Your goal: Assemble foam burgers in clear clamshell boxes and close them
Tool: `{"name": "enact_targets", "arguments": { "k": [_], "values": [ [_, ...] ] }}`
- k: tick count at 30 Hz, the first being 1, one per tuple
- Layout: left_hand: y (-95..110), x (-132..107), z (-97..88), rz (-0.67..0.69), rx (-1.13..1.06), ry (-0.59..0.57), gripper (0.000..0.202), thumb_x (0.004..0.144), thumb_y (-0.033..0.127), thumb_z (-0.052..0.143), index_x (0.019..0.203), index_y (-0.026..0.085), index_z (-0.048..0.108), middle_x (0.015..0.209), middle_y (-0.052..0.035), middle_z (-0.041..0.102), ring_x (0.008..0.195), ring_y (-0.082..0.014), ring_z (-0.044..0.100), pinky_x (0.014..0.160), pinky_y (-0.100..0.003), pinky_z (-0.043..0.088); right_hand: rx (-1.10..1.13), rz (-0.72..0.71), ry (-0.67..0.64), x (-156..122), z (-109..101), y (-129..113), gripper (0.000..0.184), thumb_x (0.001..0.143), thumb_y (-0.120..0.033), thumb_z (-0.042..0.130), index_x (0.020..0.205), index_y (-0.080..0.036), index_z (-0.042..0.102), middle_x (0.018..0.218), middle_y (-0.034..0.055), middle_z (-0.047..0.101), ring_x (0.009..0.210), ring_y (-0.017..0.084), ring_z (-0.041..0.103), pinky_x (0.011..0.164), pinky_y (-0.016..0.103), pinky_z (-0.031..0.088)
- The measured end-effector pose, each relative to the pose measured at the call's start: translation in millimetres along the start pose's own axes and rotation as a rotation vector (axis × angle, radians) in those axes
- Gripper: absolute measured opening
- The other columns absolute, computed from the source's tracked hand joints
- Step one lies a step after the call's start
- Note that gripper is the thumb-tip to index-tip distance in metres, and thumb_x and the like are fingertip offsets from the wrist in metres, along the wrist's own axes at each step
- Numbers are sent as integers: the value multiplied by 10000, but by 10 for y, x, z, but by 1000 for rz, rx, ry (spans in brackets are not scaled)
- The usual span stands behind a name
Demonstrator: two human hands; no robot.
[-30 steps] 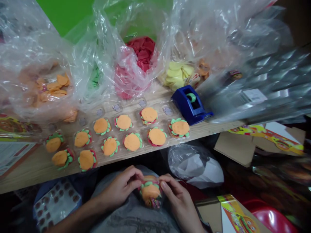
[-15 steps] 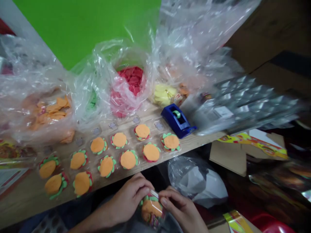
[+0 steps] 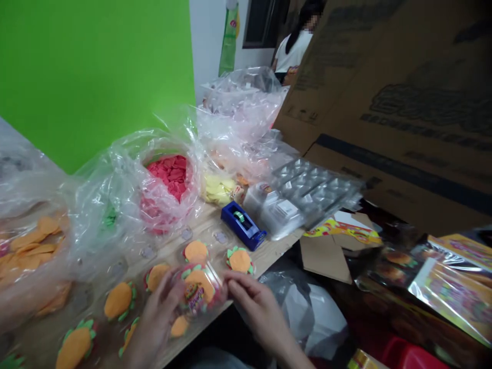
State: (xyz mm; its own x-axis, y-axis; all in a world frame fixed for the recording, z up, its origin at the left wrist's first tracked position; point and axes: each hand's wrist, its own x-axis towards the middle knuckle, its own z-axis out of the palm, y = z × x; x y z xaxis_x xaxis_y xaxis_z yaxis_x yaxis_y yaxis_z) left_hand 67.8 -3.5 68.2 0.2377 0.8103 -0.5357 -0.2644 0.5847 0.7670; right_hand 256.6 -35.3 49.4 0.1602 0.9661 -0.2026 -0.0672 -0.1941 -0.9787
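Observation:
My left hand (image 3: 156, 318) and my right hand (image 3: 257, 302) hold a felt burger sealed in clear film (image 3: 199, 289) between them, above the wooden table (image 3: 265, 261). A colourful label shows on its lower side. Left fingers wrap its left side, and right fingertips press its right edge. Beneath and around my hands lie several loose felt burgers, such as one (image 3: 240, 260) just right of the packet and another (image 3: 119, 301) to the left. My left hand partly hides the burgers beneath it.
A blue tape dispenser (image 3: 243, 225) stands behind the burgers, beside stacked clear trays (image 3: 307, 192). Plastic bags hold red felt pieces (image 3: 169, 177) and orange felt pieces (image 3: 31, 246). A large cardboard box (image 3: 403, 113) rises at right. A person (image 3: 294, 51) stands far back.
My view has swung up and away from my lap. My hands have carried the burger packet up over the table, and its label now shows.

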Motion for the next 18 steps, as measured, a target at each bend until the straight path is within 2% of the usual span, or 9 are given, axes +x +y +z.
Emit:
{"name": "enact_targets", "arguments": {
  "k": [1,3,4,7,10,14,18],
  "values": [
    [83,47,4,-20,-41,-15,520,720,497,667,1136,202,563,1148,-71,644,1071,-254,594,858,-352,513,-72,-48,57,112,-144,2,422,782,-534,548,999,-197,680,781,50,668,755,186,615,734,316,490],
    [232,150,3,-47,-101,-35,501,760,522,608,1137,193,568,1063,-71,679,993,-250,633,809,-356,532,-278,-162,327,363,-467,83,502,783,-542,517,1134,-193,604,998,96,649,888,212,601,810,355,471],
    [290,201,-2,-50,-104,-36,480,770,525,590,1120,196,576,1030,-67,689,963,-248,644,777,-351,541,-406,-160,406,488,-619,153,528,784,-555,491,1154,-189,583,1077,118,623,888,221,597,791,371,473],
    [393,328,-23,0,-32,-17,422,754,507,616,1067,227,574,1021,-42,688,928,-243,650,675,-316,548,-490,-97,380,783,-914,398,526,754,-527,522,1131,-165,584,1129,150,605,840,239,607,756,405,475],
    [432,395,-32,68,89,-32,525,683,469,705,1110,231,512,1089,-46,656,910,-227,646,682,-294,530,-499,-37,329,922,-968,554,501,752,-517,511,1086,-154,598,1050,149,635,801,245,609,742,417,471],
    [507,432,-7,108,182,-147,632,645,376,761,1166,222,438,1056,-46,657,922,-188,629,810,-299,487,-474,8,286,1018,-940,537,397,752,-507,514,942,-181,639,910,111,653,779,235,599,681,368,475],
    [617,493,54,62,177,-167,615,657,385,742,1170,220,445,1092,-63,637,940,-205,624,794,-313,488,-414,81,216,1124,-941,410,259,701,-462,591,693,-207,632,670,53,625,647,208,584,581,323,466]
  ]
}}
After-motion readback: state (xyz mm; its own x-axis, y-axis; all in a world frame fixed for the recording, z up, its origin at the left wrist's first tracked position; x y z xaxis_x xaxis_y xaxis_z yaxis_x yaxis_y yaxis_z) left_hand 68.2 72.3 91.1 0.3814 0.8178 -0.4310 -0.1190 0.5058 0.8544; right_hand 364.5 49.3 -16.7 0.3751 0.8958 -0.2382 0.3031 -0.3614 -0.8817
